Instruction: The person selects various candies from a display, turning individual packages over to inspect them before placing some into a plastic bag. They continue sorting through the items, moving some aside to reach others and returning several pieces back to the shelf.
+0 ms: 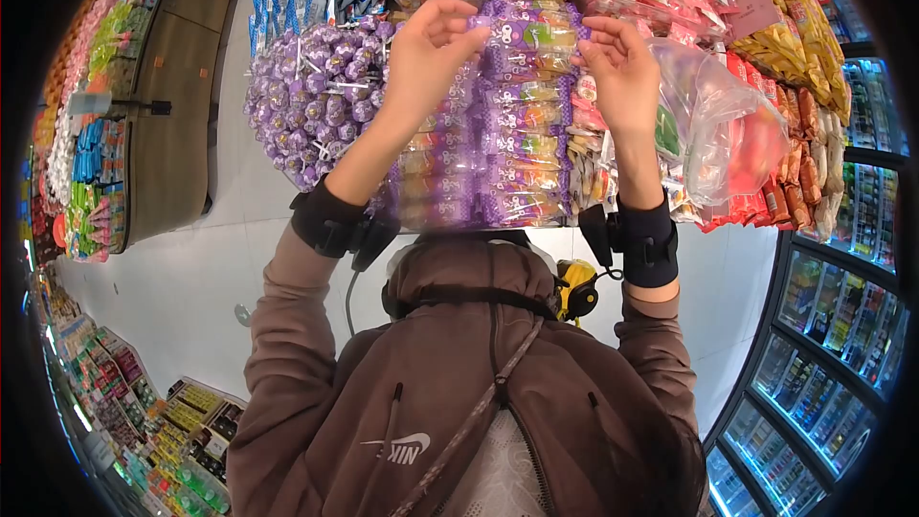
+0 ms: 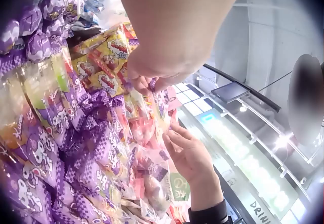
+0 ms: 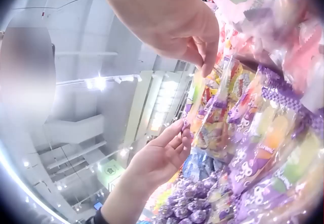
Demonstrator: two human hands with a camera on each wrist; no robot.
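Note:
Both hands are raised over a row of purple snack packets [image 1: 525, 148] with cartoon print and clear windows. Between them stretches one such packet [image 1: 531, 33], showing green and pale yellow contents. My left hand [image 1: 431, 57] pinches its left end between thumb and fingers. At the opposite end, my right hand [image 1: 624, 77] pinches the other edge. In the right wrist view the held packet [image 3: 195, 96] is seen almost edge-on, spanning from one set of fingertips to the other. The left wrist view shows the same packet partly covered by the left hand.
Purple-wrapped lollipops [image 1: 321, 91] are heaped to the left. A clear plastic bag [image 1: 704, 124] lies on the right beside pink and red packets. Yellow packets [image 2: 109, 62] sit behind the row. Drink fridges [image 1: 823, 316] line the right side, and a shelf unit [image 1: 177, 86] stands left.

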